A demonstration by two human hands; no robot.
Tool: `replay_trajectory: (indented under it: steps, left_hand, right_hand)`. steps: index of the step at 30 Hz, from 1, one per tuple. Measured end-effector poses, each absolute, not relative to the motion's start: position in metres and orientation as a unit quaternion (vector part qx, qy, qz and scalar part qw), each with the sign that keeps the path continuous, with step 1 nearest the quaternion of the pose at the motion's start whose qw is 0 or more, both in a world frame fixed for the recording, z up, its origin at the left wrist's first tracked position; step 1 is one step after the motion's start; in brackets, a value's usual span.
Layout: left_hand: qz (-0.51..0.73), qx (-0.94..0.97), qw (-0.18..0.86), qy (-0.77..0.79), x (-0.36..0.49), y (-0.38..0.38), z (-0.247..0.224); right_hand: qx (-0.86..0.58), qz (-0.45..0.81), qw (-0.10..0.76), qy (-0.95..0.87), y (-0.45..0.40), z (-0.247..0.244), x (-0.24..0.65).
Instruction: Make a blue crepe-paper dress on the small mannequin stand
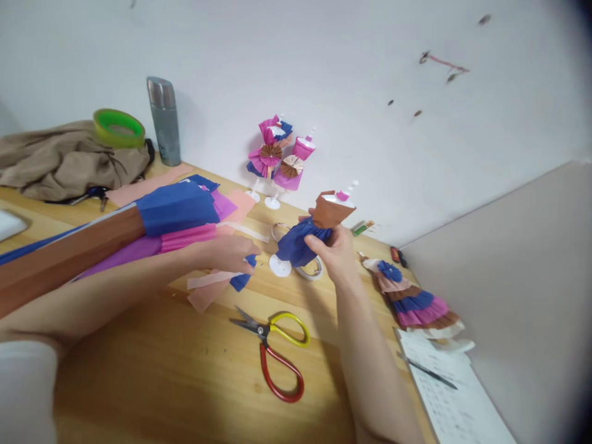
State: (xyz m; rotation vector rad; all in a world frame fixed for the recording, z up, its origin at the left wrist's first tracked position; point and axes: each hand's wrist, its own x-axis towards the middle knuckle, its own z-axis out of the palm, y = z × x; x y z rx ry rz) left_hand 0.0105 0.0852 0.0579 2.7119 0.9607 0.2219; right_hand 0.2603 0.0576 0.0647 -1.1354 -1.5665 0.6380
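My right hand point(337, 253) is closed around a small mini dress form point(300, 242) dressed in blue and brown crepe paper, its thumb on the blue skirt. The form tilts to the right, with its white round base point(280, 266) low at the left. My left hand point(237, 251) is closed, its fingers on a small blue piece of crepe paper point(242, 280) among pale peach strips point(208, 297). In front of both hands lie open scissors point(263, 331) with one yellow and one red handle.
Crepe paper rolls point(178, 206) lie at left, beside brown cloth point(69, 157), green tape point(119, 128) and a grey bottle point(163, 122). Two dressed forms point(272, 154) stand by the wall. Tape rolls point(311, 270), a layered paper dress point(416, 302) and a pen point(432, 374) on paper are at right.
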Motion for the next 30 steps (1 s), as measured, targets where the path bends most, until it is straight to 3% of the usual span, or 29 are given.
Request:
replay_trajectory:
  steps: [6, 8, 16, 22, 26, 30]
  left_hand:
    - [0.046, 0.836, 0.006, 0.547, -0.026, 0.134, 0.066]
    - [0.005, 0.808, 0.01, 0.589, -0.041, 0.145, 0.063]
    - [0.007, 0.82, -0.034, 0.571, -0.035, 0.108, 0.046]
    - [0.007, 0.872, -0.005, 0.49, -0.019, 0.06, 0.036]
    - [0.071, 0.914, 0.018, 0.399, -0.018, 0.056, 0.053]
    - [0.112, 0.807, -0.005, 0.58, -0.036, 0.1, 0.082]
  right_hand:
    - [-0.438, 0.294, 0.55, -0.648, 0.059, 0.063, 0.27]
    - [-0.432, 0.302, 0.558, -0.641, 0.059, 0.063, 0.271]
    - [-0.436, 0.304, 0.554, -0.641, 0.059, 0.064, 0.276]
    - [-0.437, 0.311, 0.542, -0.647, 0.059, 0.061, 0.279]
    - [-0.433, 0.321, 0.551, -0.637, 0.058, 0.063, 0.275]
    - [-0.416, 0.313, 0.571, -0.635, 0.059, 0.066, 0.272]
